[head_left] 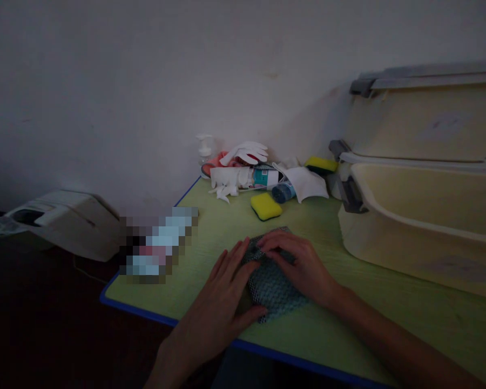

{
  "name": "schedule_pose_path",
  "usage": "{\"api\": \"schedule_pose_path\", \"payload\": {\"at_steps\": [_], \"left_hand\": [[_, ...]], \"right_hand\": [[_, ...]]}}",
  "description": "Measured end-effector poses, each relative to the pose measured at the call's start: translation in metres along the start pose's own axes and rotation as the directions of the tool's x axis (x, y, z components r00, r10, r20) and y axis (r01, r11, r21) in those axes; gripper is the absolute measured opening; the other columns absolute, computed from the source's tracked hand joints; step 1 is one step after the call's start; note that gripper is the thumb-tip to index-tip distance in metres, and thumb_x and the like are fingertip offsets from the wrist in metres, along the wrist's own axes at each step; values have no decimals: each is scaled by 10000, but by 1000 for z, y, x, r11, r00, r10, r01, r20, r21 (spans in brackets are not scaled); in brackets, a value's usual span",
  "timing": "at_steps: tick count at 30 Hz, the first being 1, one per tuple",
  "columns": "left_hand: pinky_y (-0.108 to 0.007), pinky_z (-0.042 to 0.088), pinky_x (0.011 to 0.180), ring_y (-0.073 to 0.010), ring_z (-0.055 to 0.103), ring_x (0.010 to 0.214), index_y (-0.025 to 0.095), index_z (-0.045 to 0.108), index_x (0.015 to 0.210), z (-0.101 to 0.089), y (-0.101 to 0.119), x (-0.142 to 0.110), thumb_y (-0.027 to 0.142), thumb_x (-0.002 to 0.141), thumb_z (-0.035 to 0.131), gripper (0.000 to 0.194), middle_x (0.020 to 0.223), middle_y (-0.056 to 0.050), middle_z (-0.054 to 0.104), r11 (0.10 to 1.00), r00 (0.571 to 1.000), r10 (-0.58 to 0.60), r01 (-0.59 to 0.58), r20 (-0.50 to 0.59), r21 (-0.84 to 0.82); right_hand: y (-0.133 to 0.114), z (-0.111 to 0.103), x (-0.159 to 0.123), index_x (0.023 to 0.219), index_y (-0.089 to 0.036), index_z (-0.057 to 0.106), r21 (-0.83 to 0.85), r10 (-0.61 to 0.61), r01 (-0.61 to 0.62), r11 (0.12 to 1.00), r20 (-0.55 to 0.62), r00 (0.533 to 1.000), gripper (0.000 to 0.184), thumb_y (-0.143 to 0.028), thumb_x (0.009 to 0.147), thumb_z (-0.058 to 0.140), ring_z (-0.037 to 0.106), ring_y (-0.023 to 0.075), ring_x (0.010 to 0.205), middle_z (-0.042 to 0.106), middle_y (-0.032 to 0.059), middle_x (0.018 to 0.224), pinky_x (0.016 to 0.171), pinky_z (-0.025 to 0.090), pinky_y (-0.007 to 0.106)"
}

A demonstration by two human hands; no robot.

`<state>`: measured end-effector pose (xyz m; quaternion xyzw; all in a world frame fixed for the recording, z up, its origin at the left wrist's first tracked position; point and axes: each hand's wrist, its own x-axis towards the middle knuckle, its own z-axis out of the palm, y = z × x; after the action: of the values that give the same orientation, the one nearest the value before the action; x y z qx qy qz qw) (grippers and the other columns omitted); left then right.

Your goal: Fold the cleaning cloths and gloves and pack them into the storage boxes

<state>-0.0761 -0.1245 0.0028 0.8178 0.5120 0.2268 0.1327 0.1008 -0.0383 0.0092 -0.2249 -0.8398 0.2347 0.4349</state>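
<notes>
A folded dark cloth [273, 289] with a fine blue-grey mesh-like pattern lies flat near the table's front edge. Along its left side rests my left hand [221, 297], fingers stretched out and thumb reaching over the cloth's lower left edge. My right hand [303, 265] is above the cloth's upper part, its thumb and fingertips pinched together at the fabric near the top edge. Part of the cloth is hidden beneath my right hand. Just beyond it sits a yellow sponge [266, 207] with a dark green underside.
Against the wall are a white glove [247, 153], a pump bottle [204, 148], a white face mask [308, 182], a dark blue roll [283, 192] and another sponge [321, 165]. Stacked cream bins [397, 243] stand right. A blurred-out item [162, 243] lies left, beyond it a white bin [68, 221].
</notes>
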Motion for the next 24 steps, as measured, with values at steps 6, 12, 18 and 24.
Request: {"api": "schedule_pose_path", "payload": {"at_steps": [6, 12, 18, 24], "left_hand": [[-406, 432, 969, -193, 540, 1137, 220, 429, 1085, -8, 5, 22, 153, 760, 596, 372, 1196, -78, 577, 946, 948, -188, 105, -256, -306], [-367, 485, 806, -190, 647, 840, 207, 467, 1059, -13, 11, 57, 89, 711, 628, 400, 865, -15, 689, 919, 941, -263, 177, -212, -352], [-239, 464, 589, -134, 607, 607, 188, 462, 1106, -8, 5, 65, 61, 715, 580, 428, 654, 39, 629, 869, 915, -347, 230, -207, -438], [-226, 458, 563, -122, 608, 599, 148, 596, 994, -9, -6, 63, 128, 767, 542, 234, 770, -21, 654, 855, 897, -412, 320, -158, -408]], "right_hand": [[-2, -2, 1, 803, -191, 585, 25, 142, -141, 990, -24, 990, 145, -53, 781, 545, 580, 138, 709, 615, 7, 761, 657, 472, 268], [-1, 0, 1, 818, -202, 542, 116, 233, -227, 967, -44, 971, 82, -125, 789, 547, 568, 135, 670, 584, -2, 743, 625, 468, 269], [0, 1, 0, 877, -215, 508, 124, 230, -213, 969, -146, 962, 132, -119, 788, 519, 572, 143, 747, 582, 14, 836, 663, 471, 287], [1, 2, 0, 895, -208, 496, 90, 258, -247, 965, -147, 955, 178, -85, 768, 476, 551, 143, 739, 557, 16, 828, 638, 464, 283]]}}
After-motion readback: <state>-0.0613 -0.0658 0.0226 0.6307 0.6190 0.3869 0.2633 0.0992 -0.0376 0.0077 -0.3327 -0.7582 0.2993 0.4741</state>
